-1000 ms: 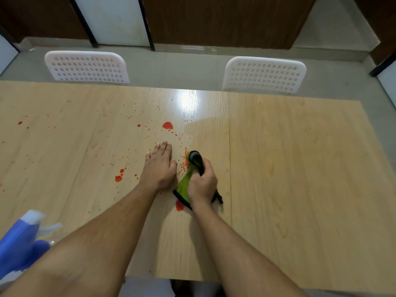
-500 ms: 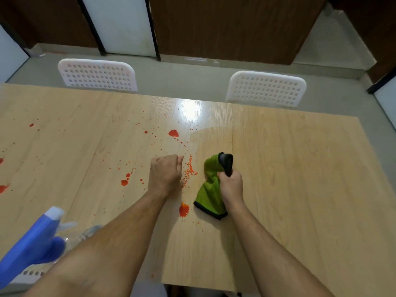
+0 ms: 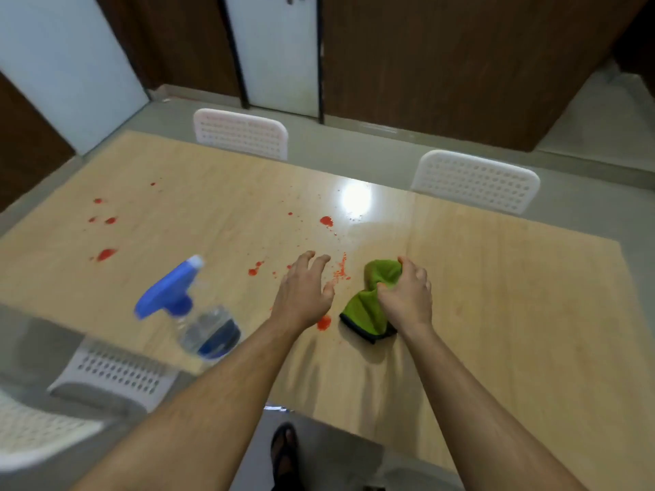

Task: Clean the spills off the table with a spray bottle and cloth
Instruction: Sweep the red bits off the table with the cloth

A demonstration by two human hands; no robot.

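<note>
A green cloth with a dark edge lies bunched on the wooden table, and my right hand grips its upper part. My left hand hovers just left of it with fingers spread and loosely bent, holding nothing. Red spills dot the table: a blob below my left hand, a drop farther back, fine specks between my hands, and more drops at the far left. A clear spray bottle with a blue trigger head stands near the table's front left edge.
Two white perforated chairs stand behind the table. Another white chair sits at the near left, below the bottle. My foot in a dark sandal shows under the table's front edge.
The view has tilted and shifted, bringing the spray bottle fully into sight. My left hand went from flat to a fist, then opened and lifted. My right hand shifted the cloth right and now bunches it.
</note>
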